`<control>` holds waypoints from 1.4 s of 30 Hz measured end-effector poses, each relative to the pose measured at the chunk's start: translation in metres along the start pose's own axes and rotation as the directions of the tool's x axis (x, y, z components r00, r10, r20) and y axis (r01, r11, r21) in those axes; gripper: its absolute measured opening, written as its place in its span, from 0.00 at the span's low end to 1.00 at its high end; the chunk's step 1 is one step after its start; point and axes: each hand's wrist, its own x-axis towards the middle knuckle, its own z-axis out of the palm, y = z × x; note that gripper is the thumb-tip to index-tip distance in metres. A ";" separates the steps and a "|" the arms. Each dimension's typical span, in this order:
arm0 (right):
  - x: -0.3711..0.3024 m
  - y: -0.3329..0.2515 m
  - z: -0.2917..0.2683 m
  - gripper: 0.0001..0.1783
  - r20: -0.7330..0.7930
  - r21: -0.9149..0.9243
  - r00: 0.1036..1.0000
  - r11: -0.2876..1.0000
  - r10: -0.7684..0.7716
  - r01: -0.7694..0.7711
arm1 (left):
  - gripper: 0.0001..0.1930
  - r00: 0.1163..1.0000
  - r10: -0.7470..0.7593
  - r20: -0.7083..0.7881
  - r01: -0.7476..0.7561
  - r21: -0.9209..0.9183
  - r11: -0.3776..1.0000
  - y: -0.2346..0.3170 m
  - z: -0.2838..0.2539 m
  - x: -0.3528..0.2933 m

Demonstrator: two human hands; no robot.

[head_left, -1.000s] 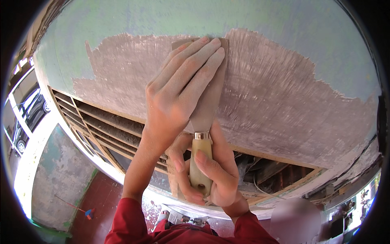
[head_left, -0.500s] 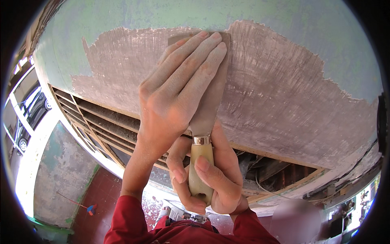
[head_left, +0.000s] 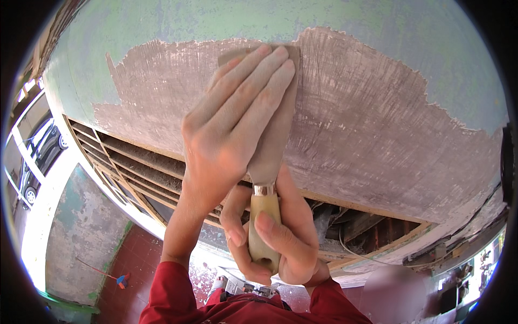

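Observation:
A scraper [head_left: 271, 151] with a wide metal blade and a pale wooden handle lies along the wall, its blade edge at the ragged border of green paint [head_left: 399, 38]. The fingers of my right hand [head_left: 295, 240] are wrapped round its handle. My left hand [head_left: 218, 135] lies over the blade with straight, dusty fingers pressed on it near the edge; the thumb is hidden. Below the paint border spreads a bare, greyish-brown scraped patch [head_left: 356, 124] with streaks and small pale specks.
A slatted wooden vent [head_left: 140, 162] opens under the patch at left, and a framed opening [head_left: 372, 232] with dark beams inside lies at right. A red tiled floor [head_left: 129, 264] shows far below, near a patchy grey wall [head_left: 81, 227]. A parked car [head_left: 43, 148] stands outside at far left.
The scraper and both hands have shifted slightly left along the paint border. My grip on the handle is the same.

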 end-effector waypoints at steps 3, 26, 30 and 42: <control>0.005 -0.003 0.001 0.33 -0.004 -0.005 1.000 1.000 0.007 -0.007 | 0.13 0.998 0.034 -0.051 -0.036 -0.035 0.999 -0.008 0.003 0.005; -0.003 0.013 0.010 0.42 -0.108 0.014 0.994 1.000 -0.004 0.006 | 0.14 0.999 -0.015 0.029 0.017 -0.069 0.997 -0.006 -0.004 -0.004; -0.019 0.024 0.011 0.53 -0.084 0.062 0.995 0.997 -0.046 0.051 | 0.16 1.000 0.008 0.022 -0.006 -0.049 0.999 -0.007 -0.003 -0.012; -0.007 0.011 0.007 0.48 0.036 -0.107 0.995 0.990 -0.091 0.094 | 0.15 1.000 0.013 0.018 -0.011 -0.079 0.997 -0.008 -0.004 0.005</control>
